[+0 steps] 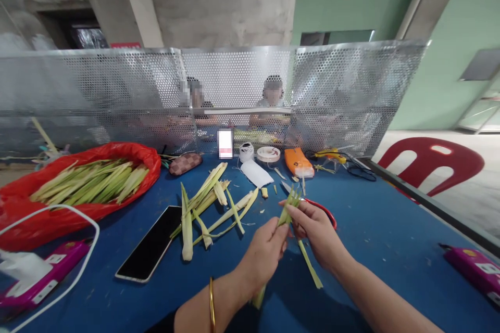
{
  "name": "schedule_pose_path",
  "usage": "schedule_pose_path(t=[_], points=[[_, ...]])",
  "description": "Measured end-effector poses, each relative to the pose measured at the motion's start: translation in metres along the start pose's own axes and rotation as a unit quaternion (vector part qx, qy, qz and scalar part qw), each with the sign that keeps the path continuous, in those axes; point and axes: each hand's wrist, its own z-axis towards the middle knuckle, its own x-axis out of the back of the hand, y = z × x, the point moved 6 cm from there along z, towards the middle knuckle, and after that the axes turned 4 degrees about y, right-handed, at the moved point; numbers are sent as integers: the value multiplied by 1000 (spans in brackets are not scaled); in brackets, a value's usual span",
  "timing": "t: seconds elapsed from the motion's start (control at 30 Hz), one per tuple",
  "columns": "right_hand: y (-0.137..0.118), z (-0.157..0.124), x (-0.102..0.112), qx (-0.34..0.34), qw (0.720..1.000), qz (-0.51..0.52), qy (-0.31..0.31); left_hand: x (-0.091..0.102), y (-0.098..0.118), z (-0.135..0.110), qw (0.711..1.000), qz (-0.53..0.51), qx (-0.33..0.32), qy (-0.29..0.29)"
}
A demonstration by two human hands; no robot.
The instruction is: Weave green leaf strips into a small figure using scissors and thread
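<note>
Both my hands hold green leaf strips (289,207) above the blue table (390,229). My left hand (265,252), with a gold bangle on its wrist, is closed round the lower part of the strips. My right hand (316,229) pinches the strips near their upper ends, and one strip (310,265) hangs down below it. Red-handled scissors (326,210) lie just behind my right hand. A pile of loose leaf strips (211,203) lies to the left of my hands.
A red bag of leaf strips (82,182) sits at the left, a black phone (152,244) beside the pile. Magenta devices lie at both table edges (47,270) (474,268). Tape rolls (269,154), an orange tool (298,162) and a perforated metal screen (234,93) with people behind stand at the back. A red chair (433,161) is right.
</note>
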Motion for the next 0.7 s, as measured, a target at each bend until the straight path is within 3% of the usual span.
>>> schedule_pose_path(t=[0.13,0.33,0.43,0.57,0.7], points=[[-4,-2,-2,9,1000,6,-7,9,11,1,992,92,-86,19],[-12,-3,0,5,997,76,-20,10,26,-3,985,142,-94,-23],[-19,-4,1,7,996,83,-43,9,30,-7,993,95,-55,-52],[-23,-9,-5,-4,991,63,-121,1,30,-11,990,13,36,-136],[-20,-12,-9,-32,984,59,-168,0,35,-10,986,-45,65,-149]])
